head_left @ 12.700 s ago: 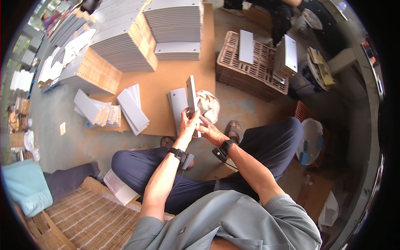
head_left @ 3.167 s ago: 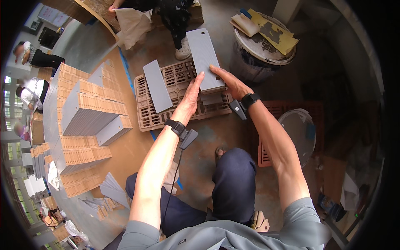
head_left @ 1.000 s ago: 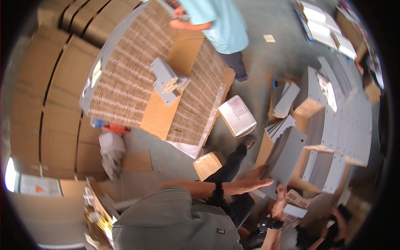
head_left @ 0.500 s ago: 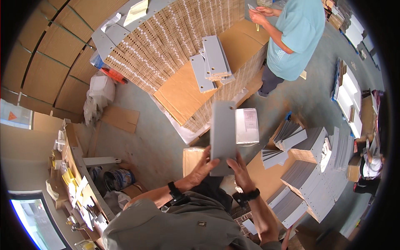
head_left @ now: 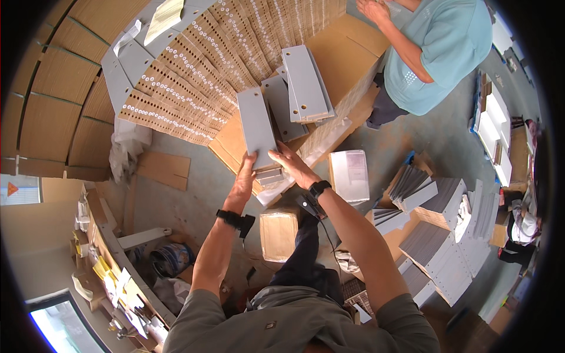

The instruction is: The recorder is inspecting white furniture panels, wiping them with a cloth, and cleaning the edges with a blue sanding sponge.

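Between my two hands is a flat grey board (head_left: 256, 122) with a small hole near its far end. My left hand (head_left: 245, 175) grips its near left corner, and my right hand (head_left: 292, 165) is closed on its near right corner. The board lies over the near left end of a brown cardboard sheet (head_left: 348, 46); whether it rests fully on it I cannot tell. Just right of it, several similar boards form a small stack (head_left: 307, 79), with another grey board (head_left: 281, 109) partly under that stack.
Rows of holed boards (head_left: 194, 76) stand packed beyond the sheet. A co-worker in a light blue shirt (head_left: 441, 56) stands at the far right. A wrapped white box (head_left: 349, 175) and a carton (head_left: 279, 236) sit near me. More grey boards (head_left: 426, 244) are stacked at right.
Both hands have reached forward and left, carrying the grey board from in front of my body to the cardboard sheet beside the stack. The co-worker appears nearer the right.
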The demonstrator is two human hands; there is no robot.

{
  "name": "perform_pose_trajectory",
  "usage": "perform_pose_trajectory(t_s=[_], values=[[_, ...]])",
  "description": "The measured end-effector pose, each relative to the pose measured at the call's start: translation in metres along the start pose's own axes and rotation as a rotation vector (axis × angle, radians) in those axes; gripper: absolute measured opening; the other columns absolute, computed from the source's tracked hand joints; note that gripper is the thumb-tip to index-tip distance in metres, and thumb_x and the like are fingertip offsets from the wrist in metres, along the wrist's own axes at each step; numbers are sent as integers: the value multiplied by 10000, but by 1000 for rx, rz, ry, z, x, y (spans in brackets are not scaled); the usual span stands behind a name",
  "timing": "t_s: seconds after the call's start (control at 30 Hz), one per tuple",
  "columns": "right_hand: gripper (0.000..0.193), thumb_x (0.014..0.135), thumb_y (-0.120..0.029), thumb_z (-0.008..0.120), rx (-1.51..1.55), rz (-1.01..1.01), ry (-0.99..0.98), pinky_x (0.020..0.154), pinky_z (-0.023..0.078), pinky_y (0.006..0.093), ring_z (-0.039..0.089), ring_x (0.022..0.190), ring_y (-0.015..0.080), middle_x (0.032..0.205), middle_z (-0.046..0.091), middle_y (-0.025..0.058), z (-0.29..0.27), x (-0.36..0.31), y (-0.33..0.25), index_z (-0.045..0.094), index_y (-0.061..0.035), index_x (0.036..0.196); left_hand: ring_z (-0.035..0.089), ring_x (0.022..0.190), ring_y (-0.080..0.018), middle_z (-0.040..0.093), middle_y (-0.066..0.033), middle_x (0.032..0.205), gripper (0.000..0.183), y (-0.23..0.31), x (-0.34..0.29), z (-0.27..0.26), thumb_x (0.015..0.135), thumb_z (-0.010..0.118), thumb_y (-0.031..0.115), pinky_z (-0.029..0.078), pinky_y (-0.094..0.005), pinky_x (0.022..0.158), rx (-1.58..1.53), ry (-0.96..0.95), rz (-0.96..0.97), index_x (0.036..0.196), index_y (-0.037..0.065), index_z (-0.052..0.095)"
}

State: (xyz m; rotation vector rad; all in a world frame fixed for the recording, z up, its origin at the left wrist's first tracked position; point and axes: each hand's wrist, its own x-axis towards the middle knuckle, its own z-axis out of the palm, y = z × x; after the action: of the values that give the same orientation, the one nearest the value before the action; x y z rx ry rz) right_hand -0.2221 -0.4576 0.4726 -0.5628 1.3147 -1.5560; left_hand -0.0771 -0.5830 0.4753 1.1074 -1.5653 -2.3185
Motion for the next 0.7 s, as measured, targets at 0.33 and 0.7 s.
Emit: perform_pose_trajectory(t_s=[0.33,0.7], values=[[796,916,-456,657,-127,34,228,1081,404,406,492,1321,351,1392,506,286,-4,-18,42,381,74,1442,335,1406,-337,326,-195,1534,808,-14,4,6,936,632,504,283,-444,1145,113,399,170,1529,79,284],[371,953,-310,648,300,396,828,775,588,326,636,975,139,1066,666,49,-121,-317,191,664,-27,1193,532,685,-72,570,-19,823,171,-160,-93,202,942,673,120,454,-220,628,469,-385,-81,1004,25,545]])
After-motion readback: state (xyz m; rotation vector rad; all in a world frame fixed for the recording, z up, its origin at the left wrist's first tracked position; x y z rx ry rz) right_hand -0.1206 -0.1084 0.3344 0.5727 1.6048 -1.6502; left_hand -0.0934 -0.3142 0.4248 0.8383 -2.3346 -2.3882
